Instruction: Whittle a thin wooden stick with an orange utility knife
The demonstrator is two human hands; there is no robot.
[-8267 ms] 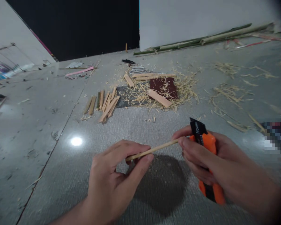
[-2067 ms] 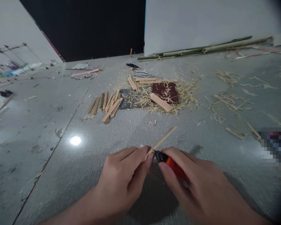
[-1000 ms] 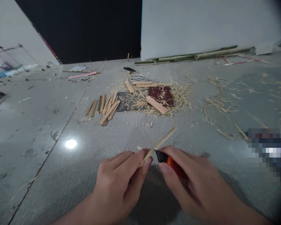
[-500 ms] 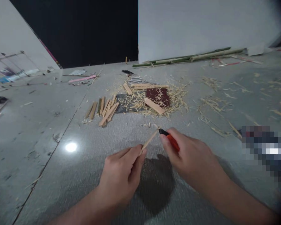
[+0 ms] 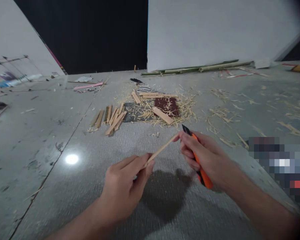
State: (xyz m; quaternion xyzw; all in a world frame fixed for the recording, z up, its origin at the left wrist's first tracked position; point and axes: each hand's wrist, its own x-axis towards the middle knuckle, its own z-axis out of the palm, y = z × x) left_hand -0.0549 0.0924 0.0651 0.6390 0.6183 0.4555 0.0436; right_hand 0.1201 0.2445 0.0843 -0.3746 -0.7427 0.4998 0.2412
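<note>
My left hand (image 5: 130, 181) pinches the near end of a thin pale wooden strip (image 5: 163, 147), which slants up to the right. My right hand (image 5: 206, 153) is closed around an orange and black utility knife (image 5: 201, 166). The knife's dark tip points up and away, and its orange end sticks out below the palm. A fingertip of the right hand meets the far end of the strip. Ahead lie a pale flat wooden piece (image 5: 162, 115) and a dark red sheet (image 5: 167, 105) strewn with shavings.
Several short wooden strips (image 5: 112, 120) lie left of the shavings (image 5: 187, 111). Green bamboo poles (image 5: 190, 69) rest along the white wall (image 5: 210, 30). A pink strip (image 5: 88, 86) and a stick frame (image 5: 12, 71) are at the far left. A pixelated patch covers the right side.
My right hand has turned the knife: its tip has left the strip's end and now points upward. A right fingertip now touches that end. The left hand keeps its grip.
</note>
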